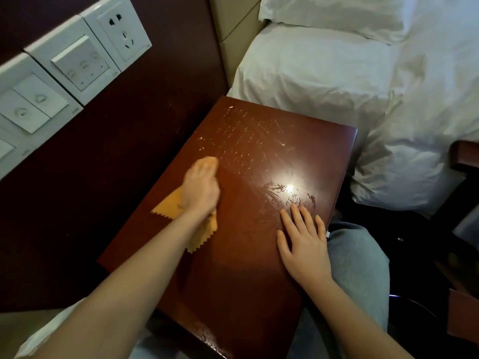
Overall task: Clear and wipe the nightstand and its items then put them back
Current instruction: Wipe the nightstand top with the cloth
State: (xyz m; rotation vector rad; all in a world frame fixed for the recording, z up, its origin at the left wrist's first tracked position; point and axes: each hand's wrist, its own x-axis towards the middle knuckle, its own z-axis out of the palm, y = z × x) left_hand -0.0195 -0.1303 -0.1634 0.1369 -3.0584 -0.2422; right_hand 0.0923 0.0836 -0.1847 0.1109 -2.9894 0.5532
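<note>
The glossy dark-red nightstand top fills the middle of the view, with pale scratches and specks at its far end and a wet smear near the light glare. My left hand presses an orange cloth with zigzag edges onto the left part of the top; the hand is blurred, and its fingers lie over the cloth. My right hand rests flat on the right side of the top, fingers straight and spread, holding nothing. No other items stand on the nightstand.
A bed with white duvet and pillow lies beyond and to the right. A dark wall panel with white switches and a socket is on the left. My knee in light jeans is beside the nightstand's right edge.
</note>
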